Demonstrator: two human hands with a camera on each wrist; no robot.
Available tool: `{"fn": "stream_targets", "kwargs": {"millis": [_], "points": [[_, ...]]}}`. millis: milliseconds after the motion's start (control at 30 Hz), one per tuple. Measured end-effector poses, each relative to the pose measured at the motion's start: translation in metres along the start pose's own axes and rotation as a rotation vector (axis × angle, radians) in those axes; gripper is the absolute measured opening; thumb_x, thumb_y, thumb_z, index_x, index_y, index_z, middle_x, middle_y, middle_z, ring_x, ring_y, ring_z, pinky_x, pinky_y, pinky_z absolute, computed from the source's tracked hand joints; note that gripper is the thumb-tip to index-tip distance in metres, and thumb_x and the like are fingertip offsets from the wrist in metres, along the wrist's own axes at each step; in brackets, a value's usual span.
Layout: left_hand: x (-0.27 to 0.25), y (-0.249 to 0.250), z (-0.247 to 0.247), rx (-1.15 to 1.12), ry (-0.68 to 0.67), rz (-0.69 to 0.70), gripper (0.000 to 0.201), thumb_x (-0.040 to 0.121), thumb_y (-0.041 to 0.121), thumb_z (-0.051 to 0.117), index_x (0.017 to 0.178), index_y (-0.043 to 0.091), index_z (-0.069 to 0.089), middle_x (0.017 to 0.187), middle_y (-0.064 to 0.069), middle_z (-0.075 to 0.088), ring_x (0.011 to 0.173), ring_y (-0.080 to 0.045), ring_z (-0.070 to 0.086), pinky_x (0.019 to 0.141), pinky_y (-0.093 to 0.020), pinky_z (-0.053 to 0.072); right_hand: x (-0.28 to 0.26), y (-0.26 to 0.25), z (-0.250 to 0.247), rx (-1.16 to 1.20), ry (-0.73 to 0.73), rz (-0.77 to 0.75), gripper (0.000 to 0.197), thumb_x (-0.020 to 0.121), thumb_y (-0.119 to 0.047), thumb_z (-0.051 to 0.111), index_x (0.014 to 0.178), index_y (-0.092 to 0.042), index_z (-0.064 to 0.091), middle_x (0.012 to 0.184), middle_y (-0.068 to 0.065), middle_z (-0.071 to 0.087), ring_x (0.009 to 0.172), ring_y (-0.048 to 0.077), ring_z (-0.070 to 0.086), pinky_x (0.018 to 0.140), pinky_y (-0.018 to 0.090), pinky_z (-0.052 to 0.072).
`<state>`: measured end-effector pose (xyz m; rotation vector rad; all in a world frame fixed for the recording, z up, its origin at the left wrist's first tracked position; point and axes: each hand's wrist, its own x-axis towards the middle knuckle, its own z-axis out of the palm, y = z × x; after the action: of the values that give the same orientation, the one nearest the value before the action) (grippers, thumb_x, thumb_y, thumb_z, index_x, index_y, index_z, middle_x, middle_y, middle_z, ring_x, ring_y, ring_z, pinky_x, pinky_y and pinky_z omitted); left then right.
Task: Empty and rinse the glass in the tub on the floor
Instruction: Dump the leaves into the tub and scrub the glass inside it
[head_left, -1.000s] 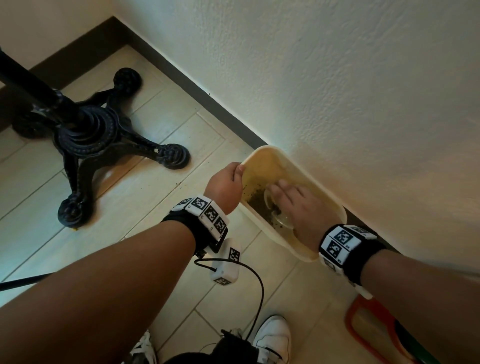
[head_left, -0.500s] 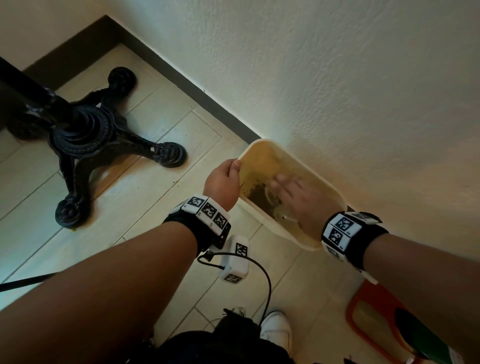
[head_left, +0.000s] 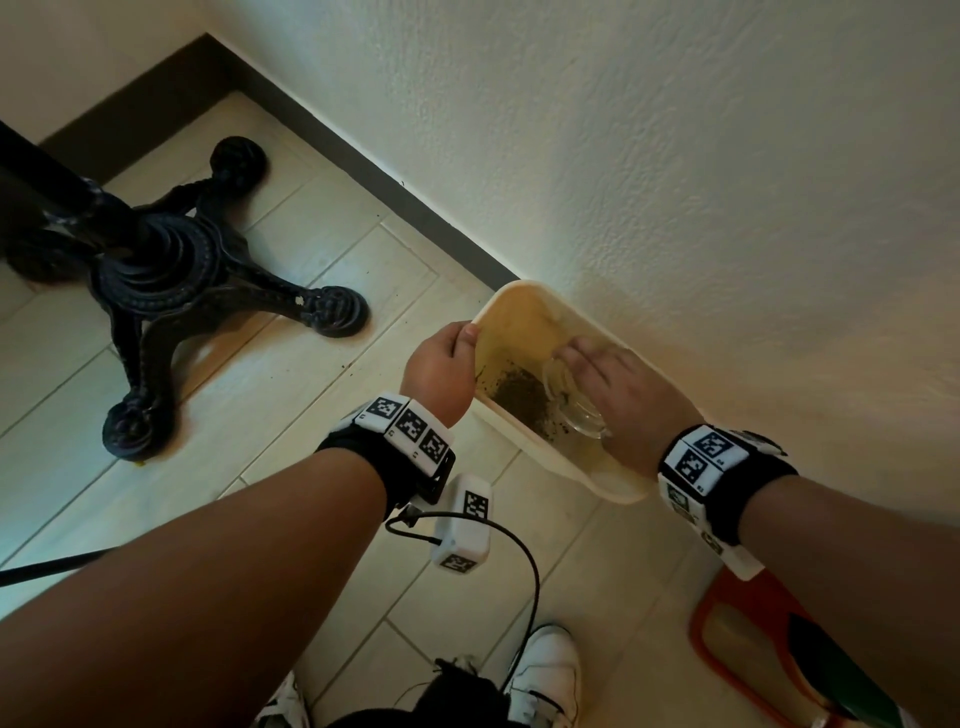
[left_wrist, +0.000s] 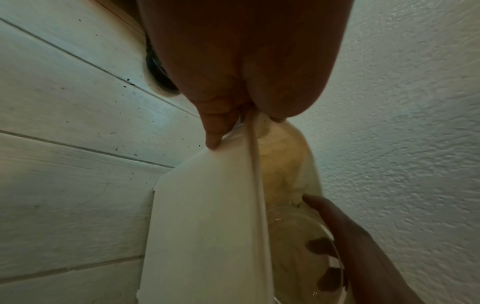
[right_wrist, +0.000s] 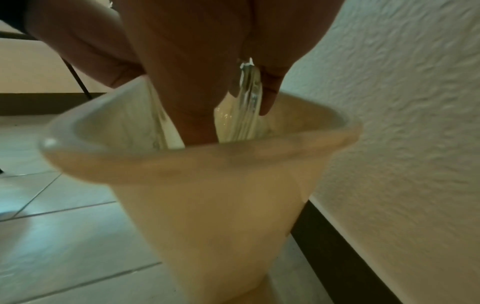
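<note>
A cream plastic tub (head_left: 613, 486) sits on the tiled floor against the wall, with yellowish water and dark grit in its bottom. My left hand (head_left: 441, 366) pinches the tub's left rim (left_wrist: 255, 162), thumb inside and fingers outside. My right hand (head_left: 618, 387) reaches down into the tub and holds a clear glass (head_left: 571, 405) lying on its side in the water, fingers curled over it. In the right wrist view the glass (right_wrist: 248, 96) shows between my fingers above the tub's near rim (right_wrist: 182, 158). The glass's lower part is hidden by my hand.
A black cast-iron table base (head_left: 156, 270) stands on the floor to the left. The textured wall (head_left: 727, 182) rises right behind the tub. An orange-rimmed object (head_left: 753, 639) lies at bottom right. My white shoe (head_left: 550, 670) and a dangling cable (head_left: 524, 582) are below.
My right hand has shifted the glass slightly inside the tub, more on its side now. The left hand keeps its hold on the rim.
</note>
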<state>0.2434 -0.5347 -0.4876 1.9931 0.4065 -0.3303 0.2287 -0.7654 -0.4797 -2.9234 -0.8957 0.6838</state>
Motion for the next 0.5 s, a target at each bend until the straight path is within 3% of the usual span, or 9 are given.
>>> {"fn": "stream_targets", "kwargs": {"millis": [100, 200, 267, 333, 433, 500], "points": [[0.001, -0.001, 0.001, 0.007, 0.005, 0.006, 0.037, 0.102, 0.037, 0.036, 0.117, 0.019, 0.065, 0.097, -0.001, 0.07, 0.088, -0.017, 0.064, 0.064, -0.02, 0.044, -0.002, -0.017, -0.006, 0.031, -0.006, -0.047, 0.087, 0.068, -0.007, 0.055, 0.148, -0.013, 0.02, 0.145, 0.018, 0.045, 0.117, 0.037, 0.051, 0.09, 0.049, 0.051], [0.0, -0.001, 0.002, -0.009, 0.004, 0.008, 0.037, 0.102, 0.036, 0.037, 0.114, 0.018, 0.066, 0.097, -0.003, 0.072, 0.089, -0.019, 0.066, 0.072, -0.028, 0.052, -0.007, -0.031, -0.006, -0.029, -0.052, -0.209, 0.072, 0.075, -0.01, 0.046, 0.146, -0.011, 0.035, 0.146, 0.017, 0.047, 0.11, 0.035, 0.056, 0.079, 0.047, 0.056], [0.0, -0.002, 0.002, 0.005, -0.004, 0.012, 0.037, 0.102, 0.036, 0.036, 0.115, 0.018, 0.066, 0.098, -0.004, 0.072, 0.089, -0.02, 0.066, 0.076, -0.032, 0.053, -0.001, -0.026, -0.006, -0.019, -0.024, -0.166, 0.073, 0.077, -0.007, 0.051, 0.147, -0.01, 0.032, 0.147, 0.019, 0.044, 0.112, 0.038, 0.054, 0.082, 0.05, 0.055], [0.0, -0.002, 0.003, 0.016, -0.002, 0.016, 0.038, 0.102, 0.036, 0.036, 0.115, 0.017, 0.066, 0.097, -0.004, 0.071, 0.088, -0.02, 0.065, 0.072, -0.028, 0.05, 0.002, -0.027, -0.009, 0.012, 0.006, -0.138, 0.08, 0.074, -0.001, 0.061, 0.147, -0.009, 0.029, 0.148, 0.02, 0.043, 0.113, 0.038, 0.053, 0.082, 0.051, 0.055], [-0.001, -0.002, 0.004, 0.009, -0.004, 0.015, 0.038, 0.102, 0.036, 0.036, 0.115, 0.017, 0.065, 0.098, -0.003, 0.071, 0.089, -0.02, 0.065, 0.073, -0.028, 0.048, -0.002, -0.032, -0.016, 0.002, -0.04, -0.27, 0.076, 0.071, 0.001, 0.059, 0.144, -0.009, 0.039, 0.145, 0.019, 0.047, 0.11, 0.037, 0.056, 0.077, 0.048, 0.057], [-0.003, -0.002, 0.004, 0.015, -0.014, 0.009, 0.038, 0.102, 0.037, 0.035, 0.117, 0.018, 0.065, 0.099, -0.003, 0.071, 0.09, -0.02, 0.065, 0.075, -0.029, 0.048, 0.001, -0.028, -0.021, 0.048, -0.028, -0.207, 0.072, 0.07, 0.0, 0.057, 0.14, -0.002, 0.042, 0.139, 0.027, 0.051, 0.106, 0.044, 0.059, 0.082, 0.053, 0.055]]}}
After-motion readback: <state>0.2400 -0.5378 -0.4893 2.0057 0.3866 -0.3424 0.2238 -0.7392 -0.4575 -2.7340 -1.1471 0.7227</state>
